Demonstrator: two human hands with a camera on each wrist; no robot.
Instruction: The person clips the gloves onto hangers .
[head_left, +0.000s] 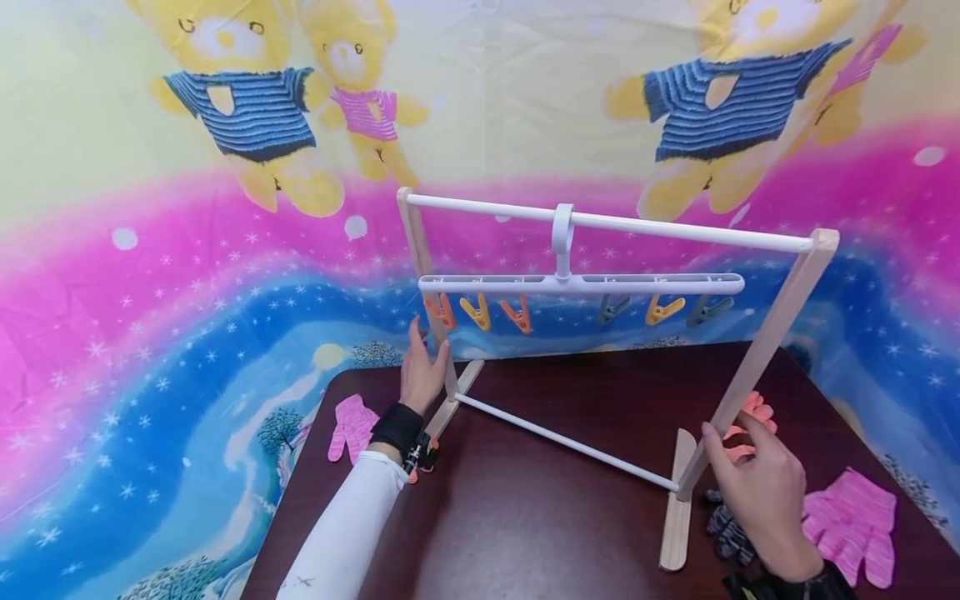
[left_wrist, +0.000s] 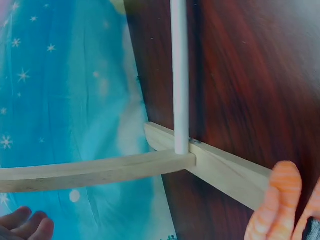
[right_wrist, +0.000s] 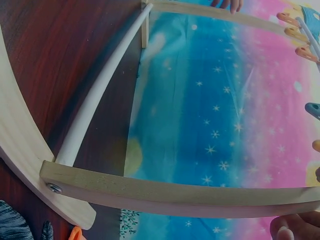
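A wooden rack with white crossbars (head_left: pixel 570 443) stands on the table. From its top bar hangs a white clip hanger (head_left: pixel 581 285) with several orange, yellow and grey-green clothespins (head_left: pixel 474 312). My left hand (head_left: pixel 423 371) is at the left wooden post (left_wrist: pixel 100 171), thumb and fingers spread; whether it touches the post I cannot tell. My right hand (head_left: pixel 765 487) holds the right wooden post (head_left: pixel 776 329) low down, thumb in front and fingers behind. In the right wrist view, fingers (right_wrist: pixel 295 227) show beside that post.
A pink glove (head_left: pixel 351 427) lies at the table's left edge, another pink glove (head_left: pixel 851 521) at the right. Orange gloves (left_wrist: pixel 285 192) lie by the left foot and behind the right post. A dark striped glove (head_left: pixel 727 529) is by the right foot. A printed cloth (head_left: pixel 187 358) hangs behind.
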